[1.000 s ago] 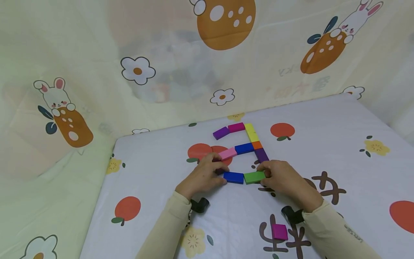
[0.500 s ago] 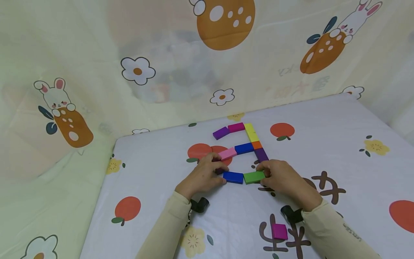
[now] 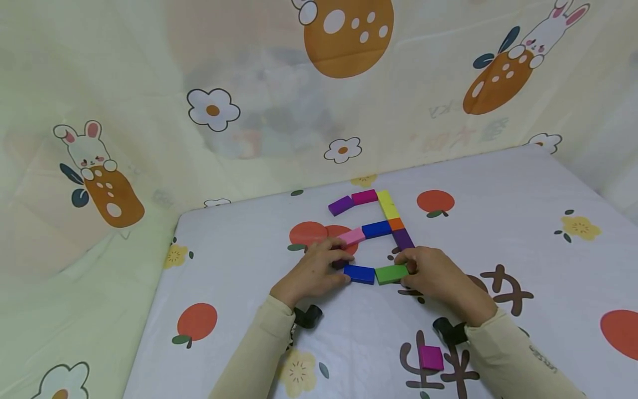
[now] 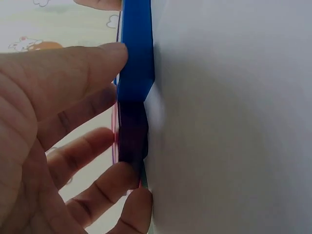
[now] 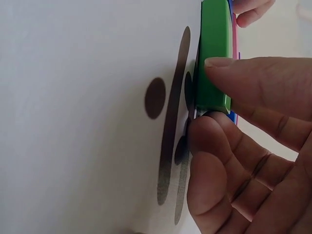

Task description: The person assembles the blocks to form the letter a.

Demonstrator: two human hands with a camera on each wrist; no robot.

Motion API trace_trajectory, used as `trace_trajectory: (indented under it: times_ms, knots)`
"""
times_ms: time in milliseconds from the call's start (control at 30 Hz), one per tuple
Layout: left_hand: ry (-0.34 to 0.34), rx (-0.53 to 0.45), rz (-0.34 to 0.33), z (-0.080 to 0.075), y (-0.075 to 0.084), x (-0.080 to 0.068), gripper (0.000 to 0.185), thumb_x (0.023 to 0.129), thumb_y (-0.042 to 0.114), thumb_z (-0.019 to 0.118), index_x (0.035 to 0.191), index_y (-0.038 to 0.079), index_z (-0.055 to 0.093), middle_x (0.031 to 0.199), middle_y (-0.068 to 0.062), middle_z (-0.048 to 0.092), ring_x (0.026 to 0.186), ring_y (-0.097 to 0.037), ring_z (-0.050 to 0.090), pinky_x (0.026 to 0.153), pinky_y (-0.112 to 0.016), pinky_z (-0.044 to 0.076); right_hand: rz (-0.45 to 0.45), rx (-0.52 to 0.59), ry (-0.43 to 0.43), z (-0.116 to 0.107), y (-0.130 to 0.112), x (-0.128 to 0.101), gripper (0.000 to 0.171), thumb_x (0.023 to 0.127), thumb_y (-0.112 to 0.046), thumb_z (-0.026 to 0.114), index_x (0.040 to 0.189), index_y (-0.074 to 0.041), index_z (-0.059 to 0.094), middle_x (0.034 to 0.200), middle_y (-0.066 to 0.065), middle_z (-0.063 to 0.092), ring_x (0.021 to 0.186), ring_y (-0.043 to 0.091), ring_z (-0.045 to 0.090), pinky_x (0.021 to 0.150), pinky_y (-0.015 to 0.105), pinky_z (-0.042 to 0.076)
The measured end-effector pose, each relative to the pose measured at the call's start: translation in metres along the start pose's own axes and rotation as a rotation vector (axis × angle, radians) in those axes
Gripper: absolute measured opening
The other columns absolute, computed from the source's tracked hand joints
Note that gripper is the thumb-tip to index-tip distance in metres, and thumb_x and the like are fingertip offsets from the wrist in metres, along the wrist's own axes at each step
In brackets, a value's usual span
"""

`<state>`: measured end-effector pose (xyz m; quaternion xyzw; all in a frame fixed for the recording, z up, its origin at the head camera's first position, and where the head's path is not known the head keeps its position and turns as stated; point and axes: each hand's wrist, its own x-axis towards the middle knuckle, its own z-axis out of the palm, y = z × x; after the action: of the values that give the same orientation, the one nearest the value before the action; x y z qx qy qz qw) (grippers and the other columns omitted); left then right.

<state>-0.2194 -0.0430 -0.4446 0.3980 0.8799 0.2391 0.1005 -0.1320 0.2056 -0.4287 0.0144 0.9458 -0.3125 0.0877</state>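
My left hand point(image 3: 313, 269) pinches the left end of a blue block point(image 3: 359, 274), thumb on its near side and index finger beyond it. In the left wrist view the thumb presses the blue block's face, and a dark purple block point(image 4: 131, 129) shows just past its end, by the fingers. My right hand point(image 3: 438, 277) pinches the right end of a green block point(image 3: 391, 274), which lies end to end with the blue one. In the right wrist view the thumb sits on the green block's side, with the other fingers curled below.
Beyond the hands, pink point(image 3: 351, 236), blue point(image 3: 376, 229), orange point(image 3: 396, 224), yellow point(image 3: 388, 205), magenta point(image 3: 364, 196), violet point(image 3: 341, 205) and dark purple point(image 3: 402, 239) blocks form a joined outline. A lone magenta block point(image 3: 431, 358) lies nearer me on the printed tablecloth point(image 3: 239, 266).
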Motion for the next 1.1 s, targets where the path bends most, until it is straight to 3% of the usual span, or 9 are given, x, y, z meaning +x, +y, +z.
trace_trajectory:
  times_ms: [200,567,1100]
  knots:
    - [-0.004,0.024,0.001,0.0002,-0.0004,0.0009,0.043,0.088,0.029,0.071,0.129,0.018,0.064,0.147,-0.002,0.042,0.133,-0.022,0.037,0.104,-0.039,0.037,-0.003,0.007,0.003,0.0008,0.0011,0.0006,0.03,0.083,-0.007,0.072,0.113,-0.008,0.069,0.082,0.006,0.052,0.081,0.022,0.049,0.061,0.03,0.043]
    - [-0.008,0.015,-0.11,0.0048,0.0012,0.0022,0.067,0.087,0.043,0.07,0.144,0.017,0.048,0.157,-0.001,0.027,0.142,-0.027,0.027,0.108,-0.049,0.035,-0.004,0.005,0.008,0.0021,0.0019,0.0012,0.03,0.083,-0.008,0.072,0.113,-0.007,0.068,0.082,0.006,0.052,0.08,0.022,0.049,0.061,0.03,0.043]
    - [-0.015,-0.018,-0.142,0.0068,-0.0031,0.004,0.068,0.084,0.045,0.072,0.144,0.022,0.048,0.159,-0.001,0.02,0.144,-0.029,0.02,0.106,-0.05,0.038,0.019,0.029,-0.014,0.0031,-0.0008,0.0014,0.032,0.083,-0.009,0.073,0.114,-0.007,0.068,0.084,0.006,0.052,0.081,0.022,0.05,0.059,0.03,0.044]
